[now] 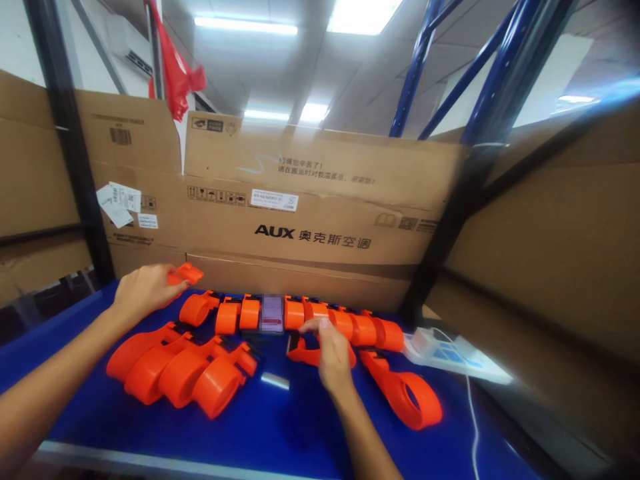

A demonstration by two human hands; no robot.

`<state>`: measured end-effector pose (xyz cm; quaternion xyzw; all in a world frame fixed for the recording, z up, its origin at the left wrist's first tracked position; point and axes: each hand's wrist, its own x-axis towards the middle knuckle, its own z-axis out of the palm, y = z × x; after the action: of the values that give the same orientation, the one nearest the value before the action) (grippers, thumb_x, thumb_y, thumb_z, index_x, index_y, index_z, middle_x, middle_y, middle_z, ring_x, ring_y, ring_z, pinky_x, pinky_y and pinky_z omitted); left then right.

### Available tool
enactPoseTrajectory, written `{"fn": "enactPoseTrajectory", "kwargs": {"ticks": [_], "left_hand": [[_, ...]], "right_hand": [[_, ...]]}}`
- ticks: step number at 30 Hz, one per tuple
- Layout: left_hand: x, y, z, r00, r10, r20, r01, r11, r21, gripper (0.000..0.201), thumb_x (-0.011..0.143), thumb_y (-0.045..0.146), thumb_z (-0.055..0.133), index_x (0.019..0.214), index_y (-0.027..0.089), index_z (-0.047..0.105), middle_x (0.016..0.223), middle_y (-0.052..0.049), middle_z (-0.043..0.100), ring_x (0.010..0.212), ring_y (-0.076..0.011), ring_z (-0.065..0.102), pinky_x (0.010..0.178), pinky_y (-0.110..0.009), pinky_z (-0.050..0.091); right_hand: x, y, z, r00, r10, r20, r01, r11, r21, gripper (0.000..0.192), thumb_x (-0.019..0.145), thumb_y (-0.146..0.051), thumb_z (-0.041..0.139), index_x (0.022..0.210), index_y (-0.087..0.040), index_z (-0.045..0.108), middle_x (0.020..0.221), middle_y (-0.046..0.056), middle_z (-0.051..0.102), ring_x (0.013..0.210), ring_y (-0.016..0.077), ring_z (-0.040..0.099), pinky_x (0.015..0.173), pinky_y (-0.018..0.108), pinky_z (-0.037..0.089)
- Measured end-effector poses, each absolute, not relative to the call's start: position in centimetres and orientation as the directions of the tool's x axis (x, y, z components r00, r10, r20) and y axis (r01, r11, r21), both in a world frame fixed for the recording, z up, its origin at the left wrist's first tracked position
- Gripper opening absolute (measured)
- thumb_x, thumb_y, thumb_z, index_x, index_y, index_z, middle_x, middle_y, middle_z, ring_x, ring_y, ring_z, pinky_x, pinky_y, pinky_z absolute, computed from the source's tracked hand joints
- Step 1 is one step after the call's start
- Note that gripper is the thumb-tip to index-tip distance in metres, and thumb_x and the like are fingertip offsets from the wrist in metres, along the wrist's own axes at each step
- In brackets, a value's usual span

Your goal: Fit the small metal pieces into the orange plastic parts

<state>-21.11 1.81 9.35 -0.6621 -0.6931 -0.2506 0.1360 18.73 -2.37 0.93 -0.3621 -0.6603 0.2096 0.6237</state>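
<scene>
My left hand (pixel 143 289) holds a small orange plastic piece (pixel 187 273) just above the blue table (pixel 300 420), at the back left. My right hand (pixel 331 353) rests with its fingers on an orange plastic part (pixel 305 352) in the middle of the table. A row of orange ring-shaped parts (pixel 345 323) lies along the back, behind both hands. A group of several larger orange loop parts (pixel 180 370) lies at the left front, under my left forearm. One long orange loop part (pixel 407 393) lies to the right of my right hand.
A large brown AUX cardboard box (pixel 310 220) stands against the table's back edge, with more cardboard on both sides. A white power strip (pixel 453 353) with a cable lies at the right. Black and blue shelf posts (pixel 445 220) rise behind. A red plastic bag (pixel 175 67) hangs above.
</scene>
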Motion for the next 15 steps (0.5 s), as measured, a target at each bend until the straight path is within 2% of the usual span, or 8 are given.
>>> {"fn": "enactPoseTrajectory", "kwargs": {"ticks": [3,5,7,9,11,13,15], "left_hand": [[-15.9,-0.7,10.9,-0.004,0.787,0.617,0.958,-0.174,0.229,0.043,0.081,0.059,0.064,0.101,0.022,0.074,0.095,-0.008,0.075,0.087,-0.0295,0.067,0.079,-0.039,0.047],[-11.6,-2.5,10.5,0.099,0.736,0.670,0.894,-0.361,0.265,0.032,0.083,0.052,0.065,0.101,0.026,0.073,0.100,-0.004,0.076,0.092,-0.0261,0.068,0.083,-0.037,0.049],[-7.4,-4.2,9.3,0.200,0.680,0.705,0.810,-0.520,0.271,0.030,0.084,0.048,0.066,0.103,0.027,0.072,0.100,-0.004,0.075,0.092,-0.0242,0.069,0.085,-0.037,0.051],[-3.8,-5.6,7.7,0.282,0.645,0.710,0.738,-0.618,0.269,0.030,0.082,0.045,0.068,0.105,0.026,0.071,0.100,-0.005,0.074,0.092,-0.0244,0.068,0.086,-0.038,0.052],[-1.4,-6.7,6.3,0.332,0.637,0.695,0.682,-0.672,0.290,0.029,0.084,0.041,0.067,0.109,0.026,0.070,0.102,-0.006,0.074,0.091,-0.0244,0.069,0.087,-0.039,0.053],[-0.4,-7.5,5.4,0.371,0.642,0.670,0.647,-0.697,0.310,0.033,0.086,0.042,0.064,0.115,0.027,0.068,0.107,-0.006,0.073,0.096,-0.0258,0.068,0.088,-0.041,0.053],[-1.0,-8.1,5.1,0.474,0.637,0.608,0.607,-0.736,0.298,0.053,0.086,0.050,0.064,0.134,0.030,0.058,0.118,-0.008,0.071,0.103,-0.0289,0.067,0.090,-0.044,0.052]], "right_hand": [[18.4,-2.3,1.0,0.024,0.760,0.650,0.194,0.634,-0.748,0.044,0.100,-0.050,0.043,0.087,-0.021,0.073,0.086,0.006,0.072,0.085,0.0231,0.065,0.082,0.036,0.048],[18.2,-2.3,1.0,0.013,0.797,0.604,0.102,0.600,-0.793,0.039,0.097,-0.052,0.049,0.108,-0.022,0.070,0.089,0.006,0.072,0.083,0.0226,0.065,0.076,0.035,0.050],[18.0,-2.2,1.1,-0.033,0.847,0.531,-0.066,0.528,-0.847,0.048,0.095,-0.055,0.052,0.132,-0.025,0.056,0.093,0.006,0.072,0.076,0.0212,0.065,0.066,0.033,0.051],[17.9,-2.1,1.1,-0.106,0.886,0.451,-0.242,0.417,-0.876,0.058,0.093,-0.058,0.052,0.142,-0.027,0.044,0.094,0.007,0.072,0.067,0.0197,0.065,0.055,0.030,0.050],[17.8,-2.0,1.0,-0.121,0.916,0.382,-0.351,0.321,-0.880,0.057,0.092,-0.057,0.056,0.139,-0.028,0.044,0.088,0.005,0.072,0.055,0.0170,0.061,0.045,0.027,0.046],[17.9,-1.8,1.1,-0.054,0.942,0.330,-0.393,0.283,-0.875,0.047,0.089,-0.052,0.062,0.126,-0.026,0.052,0.077,0.002,0.070,0.045,0.0132,0.055,0.038,0.022,0.040],[18.1,-1.6,1.2,0.036,0.953,0.300,-0.403,0.289,-0.868,0.035,0.087,-0.048,0.067,0.109,-0.023,0.058,0.067,-0.001,0.067,0.038,0.0103,0.048,0.034,0.020,0.034]]}}
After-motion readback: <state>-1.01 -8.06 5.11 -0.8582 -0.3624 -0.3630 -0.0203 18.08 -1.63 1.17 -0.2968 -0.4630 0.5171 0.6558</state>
